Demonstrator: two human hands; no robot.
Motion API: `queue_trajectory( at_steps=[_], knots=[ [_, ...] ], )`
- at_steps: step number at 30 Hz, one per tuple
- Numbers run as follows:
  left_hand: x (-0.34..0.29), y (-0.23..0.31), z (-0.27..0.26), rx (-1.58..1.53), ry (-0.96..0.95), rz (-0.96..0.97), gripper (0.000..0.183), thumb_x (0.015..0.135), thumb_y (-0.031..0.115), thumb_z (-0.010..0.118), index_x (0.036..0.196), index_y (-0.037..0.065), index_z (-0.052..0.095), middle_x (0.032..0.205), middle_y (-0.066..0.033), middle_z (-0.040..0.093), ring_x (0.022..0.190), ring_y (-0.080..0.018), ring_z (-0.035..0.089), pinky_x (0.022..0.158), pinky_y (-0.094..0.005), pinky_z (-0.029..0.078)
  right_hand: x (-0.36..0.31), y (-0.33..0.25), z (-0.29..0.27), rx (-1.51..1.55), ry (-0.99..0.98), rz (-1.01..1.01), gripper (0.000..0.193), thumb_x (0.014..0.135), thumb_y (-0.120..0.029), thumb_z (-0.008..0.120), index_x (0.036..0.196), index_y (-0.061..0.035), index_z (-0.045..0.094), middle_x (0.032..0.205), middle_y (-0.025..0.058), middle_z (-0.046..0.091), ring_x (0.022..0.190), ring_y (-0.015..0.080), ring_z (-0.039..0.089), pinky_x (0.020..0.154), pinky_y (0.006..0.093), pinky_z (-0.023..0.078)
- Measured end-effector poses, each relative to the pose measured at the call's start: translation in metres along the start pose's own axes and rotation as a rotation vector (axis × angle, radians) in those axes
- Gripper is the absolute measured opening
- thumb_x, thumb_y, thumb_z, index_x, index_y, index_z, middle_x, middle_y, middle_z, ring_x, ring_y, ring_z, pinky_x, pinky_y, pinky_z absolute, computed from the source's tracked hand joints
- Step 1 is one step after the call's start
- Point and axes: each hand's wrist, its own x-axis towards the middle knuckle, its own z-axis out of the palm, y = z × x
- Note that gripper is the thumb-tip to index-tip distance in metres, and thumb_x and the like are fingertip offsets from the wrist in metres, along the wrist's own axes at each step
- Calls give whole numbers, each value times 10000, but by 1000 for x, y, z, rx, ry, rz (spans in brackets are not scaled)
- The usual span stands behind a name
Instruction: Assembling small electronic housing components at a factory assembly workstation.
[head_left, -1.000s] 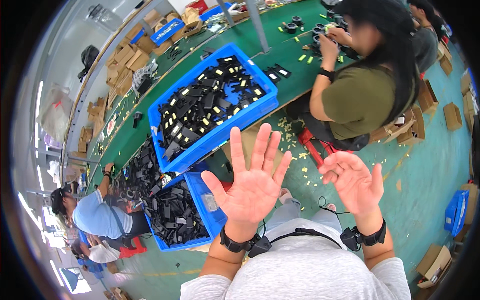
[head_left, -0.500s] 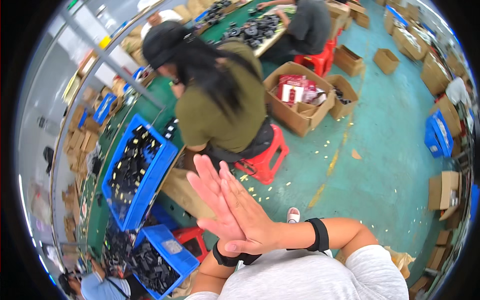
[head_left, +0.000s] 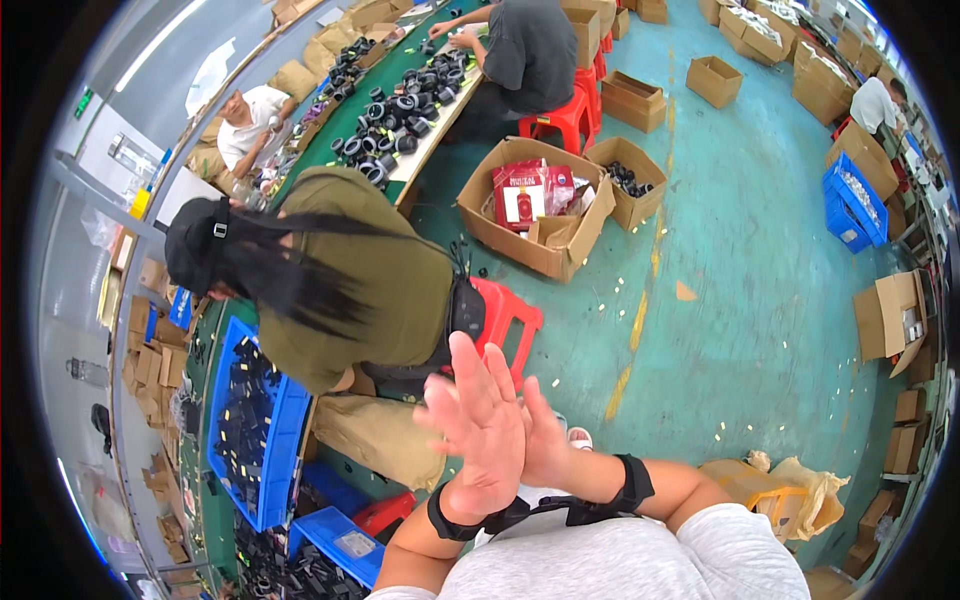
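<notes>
My left hand (head_left: 478, 435) is raised in front of my chest, its palm in sight and its fingers spread. Partly hidden behind it, my right hand (head_left: 547, 445) overlaps it at the side, with stretched fingers; neither hand shows anything in it. Whether the two hands touch I cannot tell. Each wrist wears a black strap, the right wrist strap (head_left: 636, 483) being plainest. Nearest to my hands lie a tan sack (head_left: 385, 440) on the left and a red stool (head_left: 512, 325) beyond, where a person in an olive shirt (head_left: 365, 270) sits.
A blue crate (head_left: 290, 440) of black parts stands on the green bench at left, another blue crate (head_left: 345, 540) below it. Ahead are cardboard boxes, one large box (head_left: 560, 260) holding red packages. A yellow basket (head_left: 790, 505) is at right. Other people sit along the benches.
The hands, pressed together before, now stand at an angle, the left turned palm into view with fingers spread. My view has swung, so the seated person appears farther left.
</notes>
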Motion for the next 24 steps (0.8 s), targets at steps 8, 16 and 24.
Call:
queue_trajectory(
  at_steps=[8, 16, 24],
  knots=[
    [69, -44, -52, 101, -371, 25, 775, 872, 632, 281, 1448, 161, 62, 1494, -186, 34, 1379, -350, 11, 1081, -499, 59, 79, -51, -29, -68, -57, 66, 801, 857, -685, 185, 1451, -159, 74, 1475, 136, 199, 1240, 380, 393, 921, 438, 420],
    [89, -76, -119, 49, -608, -581, 741, 893, 550, 389, 1431, 77, 197, 1483, -200, 125, 1384, -302, 116, 1090, -445, 123, 156, -178, -71, 224, -30, -228, 816, 828, -703, 275, 1409, -131, 253, 1435, 178, 265, 1220, 416, 391, 854, 514, 470],
    [-9, -90, -198, 1008, -336, -1507, 640, 870, 418, 531, 1328, 3, 367, 1245, -231, 501, 1150, -341, 495, 962, -379, 392, 199, -356, -230, -776, 782, -453, 391, 938, -331, 479, 1142, 3, 491, 557, 5, 472, 453, 91, 432, 402, 216, 327]
  ],
)
